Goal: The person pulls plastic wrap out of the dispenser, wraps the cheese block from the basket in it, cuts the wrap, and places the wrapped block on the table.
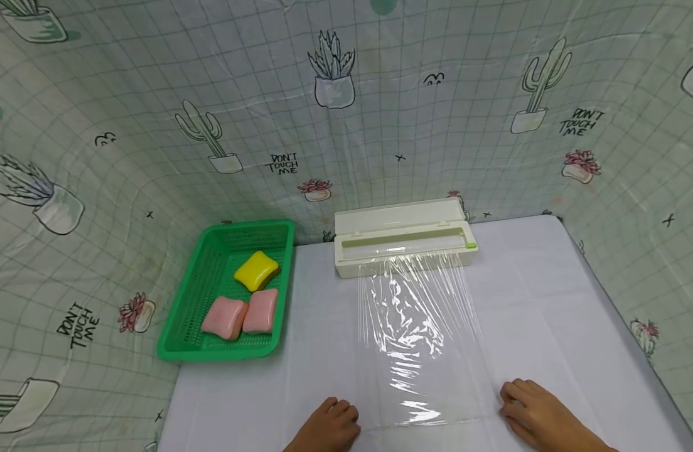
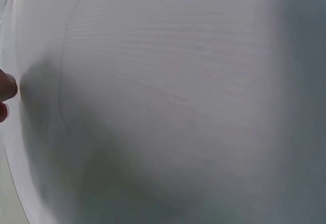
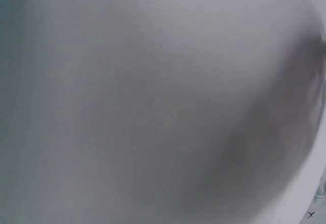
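Observation:
A sheet of clear cling film [image 1: 414, 351] stretches from a white cling film dispenser [image 1: 346, 267] toward me, shiny and creased along its middle. At its near left corner my left hand [image 1: 329, 427] pinches the film with curled fingers. My right hand [image 1: 541, 414] grips the near right corner in the same way. Fingertips [image 2: 7, 87] of the left hand show at the edge of the left wrist view. The right wrist view holds mostly blurred white surface and shadow. The dispenser's lid [image 1: 397, 216] stands raised, and the film roll [image 1: 403, 247] lies inside.
A green plastic basket [image 1: 179, 314] stands on the left of the white-covered table [image 1: 550, 301]. It holds a yellow sponge-like block [image 1: 257, 271] and two pink ones, [image 1: 225, 317] being the left pink block. A light green slider [image 1: 471, 245] sits at the dispenser's right end. Patterned cloth surrounds the table.

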Demonstrator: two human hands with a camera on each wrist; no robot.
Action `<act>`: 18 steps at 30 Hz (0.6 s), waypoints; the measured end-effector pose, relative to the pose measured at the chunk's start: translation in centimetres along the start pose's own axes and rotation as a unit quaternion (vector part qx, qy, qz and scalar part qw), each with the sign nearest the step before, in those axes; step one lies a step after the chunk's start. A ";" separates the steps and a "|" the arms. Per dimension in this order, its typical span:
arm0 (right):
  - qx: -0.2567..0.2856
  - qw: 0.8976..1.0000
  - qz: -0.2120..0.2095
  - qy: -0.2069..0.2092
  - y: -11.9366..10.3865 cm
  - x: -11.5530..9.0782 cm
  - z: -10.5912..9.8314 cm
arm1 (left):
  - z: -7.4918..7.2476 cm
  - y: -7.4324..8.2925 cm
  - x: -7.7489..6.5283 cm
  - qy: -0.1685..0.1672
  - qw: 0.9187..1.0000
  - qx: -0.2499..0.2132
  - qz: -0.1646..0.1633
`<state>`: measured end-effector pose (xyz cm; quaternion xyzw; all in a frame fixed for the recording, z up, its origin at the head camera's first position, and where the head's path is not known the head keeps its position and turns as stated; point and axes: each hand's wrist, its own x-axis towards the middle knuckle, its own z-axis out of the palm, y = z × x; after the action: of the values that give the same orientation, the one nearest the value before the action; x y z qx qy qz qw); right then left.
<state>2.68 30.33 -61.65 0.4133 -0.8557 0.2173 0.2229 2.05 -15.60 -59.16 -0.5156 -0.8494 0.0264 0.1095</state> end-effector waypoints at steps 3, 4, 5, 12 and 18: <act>-0.005 1.000 -0.004 0.002 0.0 0.0 -0.2 | 0.2 0.1 -0.5 0.013 1.000 0.000 0.001; -0.007 1.000 -0.005 0.002 -0.1 0.0 -0.2 | 0.3 0.2 -0.6 0.017 1.000 0.000 0.002; -0.011 1.000 -0.005 0.002 -0.1 0.0 -0.2 | 0.4 0.2 -0.7 0.021 1.000 0.001 0.002; -0.026 1.000 0.001 0.008 -0.2 -0.3 -0.2 | 0.5 0.5 -1.4 0.017 1.000 -0.022 -0.007; -0.020 1.000 -0.010 0.020 -0.1 -0.6 0.1 | 0.4 0.2 -1.6 0.022 0.999 -0.032 0.002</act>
<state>3.14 30.62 -62.05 0.4129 -0.8510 0.2063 0.2505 2.90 -16.90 -59.85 -0.5213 -0.8460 -0.0117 0.1113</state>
